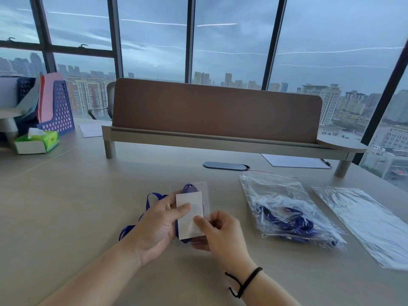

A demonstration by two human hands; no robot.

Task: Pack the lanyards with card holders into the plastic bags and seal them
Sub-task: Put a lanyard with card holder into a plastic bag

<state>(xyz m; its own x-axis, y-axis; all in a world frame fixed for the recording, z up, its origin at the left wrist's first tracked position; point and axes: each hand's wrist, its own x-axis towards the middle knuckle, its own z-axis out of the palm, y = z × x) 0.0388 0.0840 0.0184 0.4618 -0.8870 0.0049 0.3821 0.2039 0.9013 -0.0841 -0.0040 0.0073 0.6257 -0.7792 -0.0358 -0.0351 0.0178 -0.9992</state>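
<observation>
Two hands meet over the tabletop (66, 195), in front of the brown divider (216, 111). The left hand (154, 226) and right hand (220, 235) pinch a white card holder (189, 208), its blue lanyard (152, 198) looping under the left palm. Right of them lie a filled plastic bag (287, 206) and an empty bag (364, 224) near the tabletop's edge; bare surface spreads left.

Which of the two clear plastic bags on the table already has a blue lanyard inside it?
The clear plastic bag nearer the hands, with the red strip at its top, holds a blue lanyard. The flat plastic bag by the table's right edge looks empty.
</observation>
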